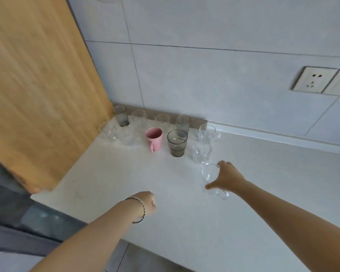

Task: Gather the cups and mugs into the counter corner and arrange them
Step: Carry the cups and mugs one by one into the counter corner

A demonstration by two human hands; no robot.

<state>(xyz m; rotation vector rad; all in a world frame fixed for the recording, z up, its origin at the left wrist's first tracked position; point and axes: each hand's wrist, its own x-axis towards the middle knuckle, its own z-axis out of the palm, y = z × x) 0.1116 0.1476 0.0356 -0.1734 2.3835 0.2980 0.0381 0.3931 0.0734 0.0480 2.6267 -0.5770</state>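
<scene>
The right hand [227, 178] has thumb and fingers spread around the rim of a clear glass handled mug [211, 178], at four o'clock from the pink ceramic mug [154, 138] in the corner cluster. The glass looks light, slick and breakable, so a hold on rim or handle seems safest. The left hand [148, 203] is curled closed, holding nothing.

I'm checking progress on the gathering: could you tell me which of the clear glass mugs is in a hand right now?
The clear glass handled mug nearest the camera, gripped by the right hand; the other clear mugs stand untouched behind it.
</scene>
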